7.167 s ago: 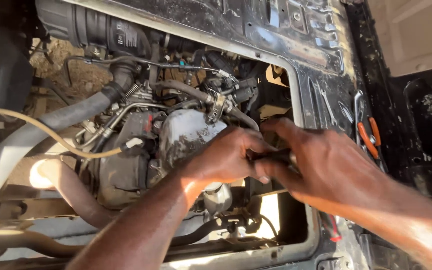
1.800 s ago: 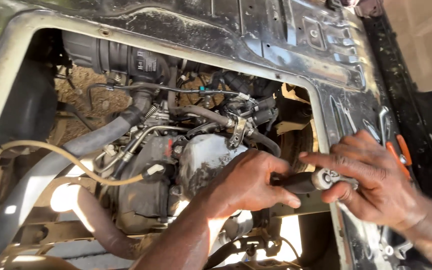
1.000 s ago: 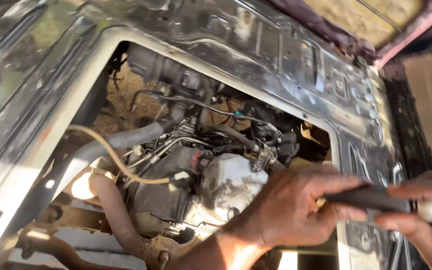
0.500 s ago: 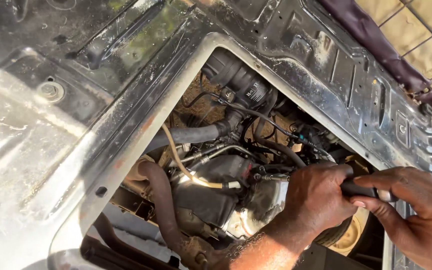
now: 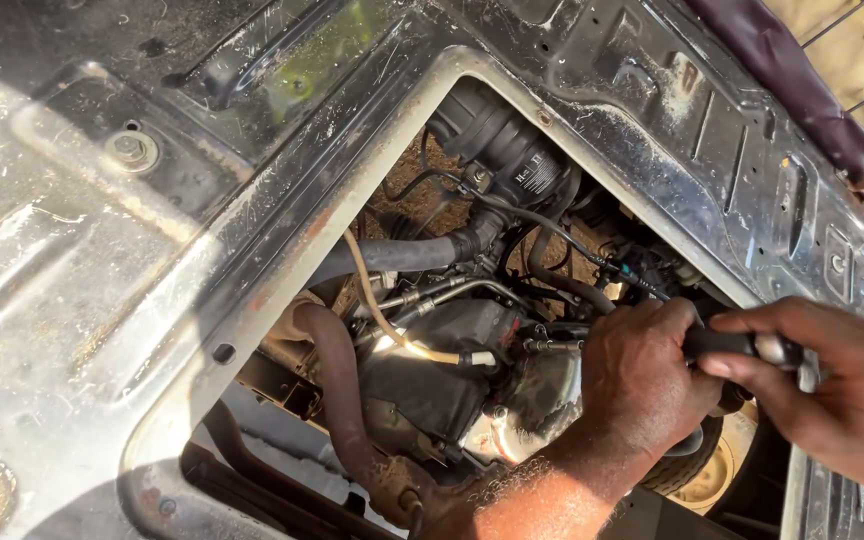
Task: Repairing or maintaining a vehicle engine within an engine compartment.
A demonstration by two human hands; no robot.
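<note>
I look down through an opening in a dirty metal floor panel (image 5: 152, 250) onto an engine (image 5: 452, 380). My left hand (image 5: 647, 375) reaches into the opening and is closed around the front of a dark-handled tool (image 5: 727, 343). My right hand (image 5: 832, 390), at the right edge, grips the same tool's handle further back, near its shiny metal end. The tool's working tip is hidden under my left hand.
A black cylindrical housing (image 5: 497, 145) lies at the top of the opening. Rubber hoses (image 5: 337, 385), a pale thin tube (image 5: 392, 330) and cables cross the engine. A wheel (image 5: 707, 470) shows below my hands. A dark purple strip (image 5: 792, 90) runs along the upper right.
The view has swung left and tilted, bringing more of the floor panel into sight. Both hands have stayed on the tool and now sit at the lower right.
</note>
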